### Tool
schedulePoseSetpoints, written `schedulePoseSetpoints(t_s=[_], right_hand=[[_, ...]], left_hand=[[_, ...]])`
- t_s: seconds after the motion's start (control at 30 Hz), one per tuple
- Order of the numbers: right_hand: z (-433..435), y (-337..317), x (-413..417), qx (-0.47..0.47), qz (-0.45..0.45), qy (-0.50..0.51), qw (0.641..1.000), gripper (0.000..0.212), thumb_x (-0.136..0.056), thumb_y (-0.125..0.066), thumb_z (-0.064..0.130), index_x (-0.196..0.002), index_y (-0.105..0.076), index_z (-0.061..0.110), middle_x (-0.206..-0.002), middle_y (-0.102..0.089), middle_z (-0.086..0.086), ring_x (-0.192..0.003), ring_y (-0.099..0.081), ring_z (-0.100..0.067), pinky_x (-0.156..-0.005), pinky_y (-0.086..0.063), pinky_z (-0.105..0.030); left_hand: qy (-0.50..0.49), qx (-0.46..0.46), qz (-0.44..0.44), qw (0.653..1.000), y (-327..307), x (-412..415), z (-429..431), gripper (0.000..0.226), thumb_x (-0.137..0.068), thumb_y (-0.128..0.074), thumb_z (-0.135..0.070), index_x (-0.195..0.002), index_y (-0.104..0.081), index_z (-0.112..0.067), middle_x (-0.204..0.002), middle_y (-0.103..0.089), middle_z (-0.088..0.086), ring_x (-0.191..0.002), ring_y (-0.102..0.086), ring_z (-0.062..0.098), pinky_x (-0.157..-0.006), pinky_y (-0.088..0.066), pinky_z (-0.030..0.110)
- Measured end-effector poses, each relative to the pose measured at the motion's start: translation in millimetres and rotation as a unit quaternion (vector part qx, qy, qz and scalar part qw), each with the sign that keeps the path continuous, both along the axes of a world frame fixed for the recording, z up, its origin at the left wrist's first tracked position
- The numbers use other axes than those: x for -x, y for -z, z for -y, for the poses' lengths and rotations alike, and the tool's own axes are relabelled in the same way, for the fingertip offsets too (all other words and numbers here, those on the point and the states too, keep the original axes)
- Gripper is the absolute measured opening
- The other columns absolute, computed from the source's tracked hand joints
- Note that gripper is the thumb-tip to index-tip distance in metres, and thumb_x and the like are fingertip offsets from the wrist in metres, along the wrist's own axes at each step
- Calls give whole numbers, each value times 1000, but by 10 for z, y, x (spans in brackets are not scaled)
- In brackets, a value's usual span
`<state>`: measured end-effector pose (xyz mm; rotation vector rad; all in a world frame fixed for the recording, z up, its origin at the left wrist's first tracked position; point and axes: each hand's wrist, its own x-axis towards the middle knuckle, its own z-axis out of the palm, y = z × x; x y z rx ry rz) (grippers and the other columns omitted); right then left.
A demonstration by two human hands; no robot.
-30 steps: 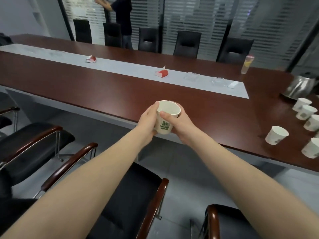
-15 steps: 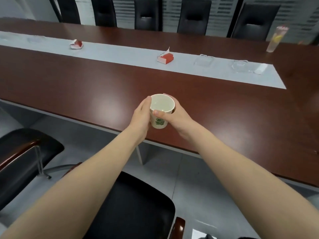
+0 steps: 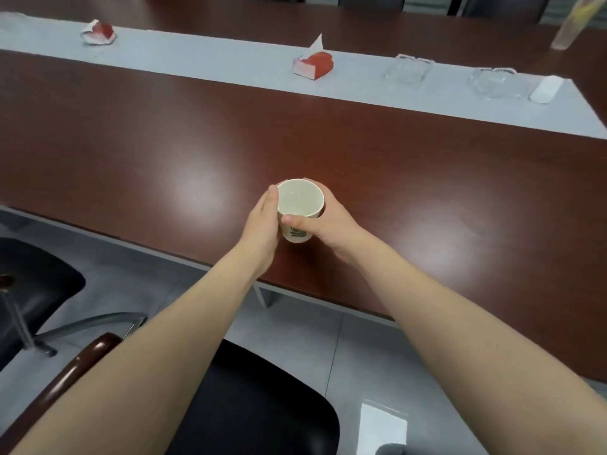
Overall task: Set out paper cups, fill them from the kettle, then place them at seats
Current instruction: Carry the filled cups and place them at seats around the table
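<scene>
Cup (image 3: 300,205) is held upright between both hands over the table (image 3: 164,142), near its front edge and facing the chair (image 3: 249,405); whether its base touches the wood I cannot tell. The left hand (image 3: 262,221) cups the left wall, fingers pressed together, tips hidden behind. The right hand (image 3: 328,224) grips the other side, thumb laid across the near wall over the green print, fingers wrapped out of sight. A glint inside suggests clear liquid, so I judge the placing wants care: hold it level, lower straight down, squeeze lightly so the paper wall does not buckle, set it well in from the edge, then open both hands outward without brushing the rim
</scene>
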<state>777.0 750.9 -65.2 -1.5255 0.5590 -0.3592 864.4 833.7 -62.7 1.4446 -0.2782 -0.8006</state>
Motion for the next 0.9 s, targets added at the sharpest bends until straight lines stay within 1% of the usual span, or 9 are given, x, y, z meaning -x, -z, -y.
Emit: schedulePoseSetpoints(t_s=[0.1, 0.17, 0.23, 0.37, 0.5, 0.57, 0.67, 0.73, 0.9], right_hand=[[125, 163, -48, -15, 1, 1, 1000, 77, -63, -87, 13, -128, -47, 17, -125, -60, 0, -115, -57, -10, -101, -46, -27], [161, 234, -55, -15, -7, 8, 1000, 88, -60, -88, 20, -135, -42, 18, -129, -58, 0, -120, -54, -10, -102, -44, -27], [162, 267, -50, -18, -14, 9, 1000, 98, -59, -87, 24, -142, -36, 20, -133, -56, 2, -124, -51, -10, -105, -41, -28], [181, 260, -32, -32, -22, -3, 999, 93, -75, -80, 16, -149, -24, 23, -134, -52, 5, -125, -47, -7, -105, -38, -24], [161, 253, -43, -36, -36, -3, 999, 100, -73, -82, 19, -151, -19, 21, -140, -48, 5, -129, -44, -7, -108, -36, -24], [144, 224, -40, -35, -47, 1, 998, 106, -72, -83, 22, -152, -15, 21, -144, -44, 5, -132, -41, -8, -109, -33, -24], [114, 114, 30, -29, -62, 19, 998, 107, -75, -81, 26, -153, -9, 21, -152, -34, 5, -138, -32, -9, -108, -29, -21], [102, 31, 87, -33, -68, 26, 997, 107, -76, -79, 28, -154, -6, 21, -156, -27, 4, -141, -26, -10, -107, -27, -21], [15, -294, 311, -31, -74, 60, 995, 105, -78, -76, 35, -154, -5, 24, -159, -21, 1, -145, -21, -13, -117, -21, -34]], left_hand=[[3, -10, 1, 1000, 116, -52, 104, 37, -103, -30, -38, -120, -57, -20, -113, -67, 1, -107, -62, 14, -88, -51, 24], [11, -17, 6, 1000, 184, -63, 138, 36, -103, -30, -39, -118, -58, -22, -110, -67, 0, -106, -62, 13, -87, -51, 24], [12, -21, 11, 1000, 231, -78, 143, 35, -102, -32, -41, -114, -60, -24, -111, -68, 1, -108, -63, 15, -94, -50, 30], [12, -46, 32, 998, 226, -107, 142, 44, -84, -40, -56, -110, -63, -28, -116, -68, 2, -111, -62, 16, -103, -45, 39], [29, -68, 33, 997, 209, -116, 106, 51, -76, -39, -61, -107, -64, -30, -115, -68, -1, -112, -61, 15, -105, -43, 38], [32, -76, 32, 996, 181, -110, 86, 48, -81, -37, -62, -105, -64, -31, -117, -67, 0, -114, -60, 15, -106, -42, 37], [24, -98, 20, 995, 126, -91, 26, 56, -94, -30, -60, -127, -57, -23, -130, -60, 2, -123, -53, 16, -110, -36, 35], [24, -112, 17, 993, 79, -63, -36, 63, -95, -27, -60, -138, -48, -21, -139, -53, 3, -131, -45, 16, -113, -31, 35], [12, -120, 39, 992, -237, 73, -256, 63, -96, -24, -59, -147, -34, -23, -152, -35, 1, -141, -29, 16, -114, -22, 38]])
